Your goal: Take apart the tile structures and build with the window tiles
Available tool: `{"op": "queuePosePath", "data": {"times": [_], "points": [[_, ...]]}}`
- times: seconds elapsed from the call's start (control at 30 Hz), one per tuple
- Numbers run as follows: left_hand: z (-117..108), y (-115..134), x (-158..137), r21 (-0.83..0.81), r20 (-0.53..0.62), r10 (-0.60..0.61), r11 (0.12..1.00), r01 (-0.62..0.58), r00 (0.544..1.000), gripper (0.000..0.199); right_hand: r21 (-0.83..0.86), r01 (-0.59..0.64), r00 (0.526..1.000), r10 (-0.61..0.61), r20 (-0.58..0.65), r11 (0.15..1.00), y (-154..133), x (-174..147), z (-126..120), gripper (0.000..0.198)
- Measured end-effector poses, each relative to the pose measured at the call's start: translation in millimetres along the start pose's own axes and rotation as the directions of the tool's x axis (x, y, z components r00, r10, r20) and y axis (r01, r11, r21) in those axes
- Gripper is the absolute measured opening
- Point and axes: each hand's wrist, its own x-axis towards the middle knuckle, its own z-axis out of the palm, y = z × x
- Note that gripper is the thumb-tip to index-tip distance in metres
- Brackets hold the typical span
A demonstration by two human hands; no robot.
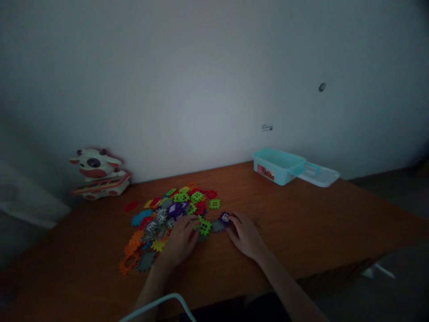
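On the wooden table (284, 232), my left hand (181, 239) has its fingers closed at the edge of a green square building piece (204, 227) with a window-like grid. A grey piece partly shows beneath the green one. My right hand (246, 237) pinches a purple piece (225, 218) with a white window between thumb and fingers. Beside it lies a grey square piece (218, 226), just right of the green one; whether they are joined I cannot tell. Left of my hands spreads a pile of toothed pieces (161, 217) in several colours, partly hidden by my left hand.
An open turquoise box (280, 175) stands at the back right, its clear lid (320, 175) beside it. A cow-shaped toy keyboard (97, 174) sits at the back left by the wall (201, 89). A pale curved bar (167, 297) crosses the near edge of the view.
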Motion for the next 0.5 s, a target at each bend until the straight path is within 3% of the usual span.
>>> {"op": "queuePosePath", "data": {"times": [0.13,0.2,0.5], "points": [[16.6,51.3,-46.0,-0.098,0.158,-0.036,0.994,0.052,0.987,0.027,-0.11,-0.046,0.996,0.037,-0.082,0.993,-8.9,-47.7,-3.5,0.039],[21.6,64.2,-57.2,-0.119,0.159,-0.086,0.987,0.105,0.984,0.024,-0.15,-0.054,0.993,0.037,-0.115,0.987,-15.3,-65.4,-3.4,0.041],[15.4,68.5,-52.4,-0.165,0.073,-0.178,0.968,0.188,0.981,0.02,-0.154,-0.017,0.985,-0.01,-0.174,0.988,-24.0,-78.4,-4.0,0.039]]}}
